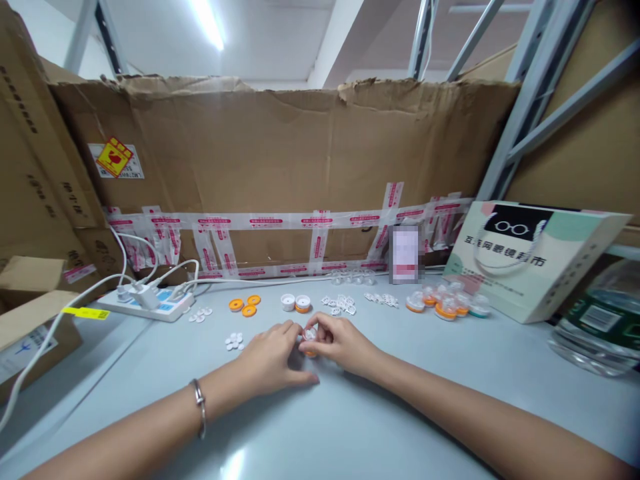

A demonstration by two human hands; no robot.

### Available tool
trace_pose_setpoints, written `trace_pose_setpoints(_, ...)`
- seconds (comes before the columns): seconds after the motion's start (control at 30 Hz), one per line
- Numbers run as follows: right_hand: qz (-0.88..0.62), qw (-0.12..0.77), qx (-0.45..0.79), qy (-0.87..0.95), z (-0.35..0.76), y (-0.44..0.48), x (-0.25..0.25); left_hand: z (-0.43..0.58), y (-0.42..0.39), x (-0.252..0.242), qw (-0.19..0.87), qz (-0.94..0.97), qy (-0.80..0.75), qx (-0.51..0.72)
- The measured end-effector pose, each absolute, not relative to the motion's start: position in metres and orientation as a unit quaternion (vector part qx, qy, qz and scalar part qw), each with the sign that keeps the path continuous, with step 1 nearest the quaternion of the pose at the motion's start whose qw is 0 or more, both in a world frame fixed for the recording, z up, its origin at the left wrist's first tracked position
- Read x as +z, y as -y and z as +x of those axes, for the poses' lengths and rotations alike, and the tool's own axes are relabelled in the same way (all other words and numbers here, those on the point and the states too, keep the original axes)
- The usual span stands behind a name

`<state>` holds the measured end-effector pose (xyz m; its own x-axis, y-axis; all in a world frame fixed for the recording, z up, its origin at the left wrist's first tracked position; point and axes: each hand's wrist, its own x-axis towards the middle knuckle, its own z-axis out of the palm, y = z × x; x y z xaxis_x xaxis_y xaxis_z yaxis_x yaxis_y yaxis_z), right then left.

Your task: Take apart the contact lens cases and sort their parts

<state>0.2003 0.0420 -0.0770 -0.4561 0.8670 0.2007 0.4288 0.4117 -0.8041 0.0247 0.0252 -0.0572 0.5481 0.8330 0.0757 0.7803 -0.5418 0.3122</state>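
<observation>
**Head view, hands at the middle of the worktop, nearer its front edge than its back.** The right hand is closed to a pinch, with thumb and forefinger on a small round capsule, clear above and orange below. The left hand lies curled, its fingertips against the same capsule. Whether they grip it or only steady it cannot be told.

**Risks, as judged.** The capsule is small and looks smooth, so it may slip from the pinch and roll across the glossy worktop. The left forearm lies near the loose white discs and a sideways sweep could scatter them.

**Hidden or unclear.**
- Fingers cover the capsule's lower half and any contents.
- The clear pieces toward the back edge are too small to identify.
- A blurred patch stands against the cardboard wall.
- The bottle at the right edge is cut off.
- The cords of the power strip run out of view at the left edge.
</observation>
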Motion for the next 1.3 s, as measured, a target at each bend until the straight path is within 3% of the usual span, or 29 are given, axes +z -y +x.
trace_pose_setpoints(0.3,-0.430,0.334,0.338,0.768,0.193,-0.043,-0.088,0.040,-0.029,-0.085,0.162,0.822,-0.488,0.244)
trace_pose_setpoints(0.7,-0.297,0.185,0.153,0.924,0.207,-0.033,-0.057,0.037,-0.028,-0.086,0.258,0.811,-0.440,0.288)
trace_pose_setpoints(0.9,-0.397,0.257,0.224,0.852,0.201,-0.029,-0.065,0.037,-0.031,-0.089,0.310,0.784,-0.452,0.293)
trace_pose_setpoints(1.1,-0.274,0.275,0.289,0.875,0.208,-0.026,-0.064,0.037,-0.031,-0.087,0.316,0.779,-0.458,0.290)
trace_pose_setpoints(1.23,-0.369,0.327,0.282,0.823,0.209,-0.030,-0.068,0.037,-0.031,-0.086,0.315,0.770,-0.479,0.281)
trace_pose_setpoints(1.3,-0.348,0.316,0.306,0.828,0.209,-0.031,-0.069,0.037,-0.032,-0.086,0.310,0.775,-0.475,0.277)
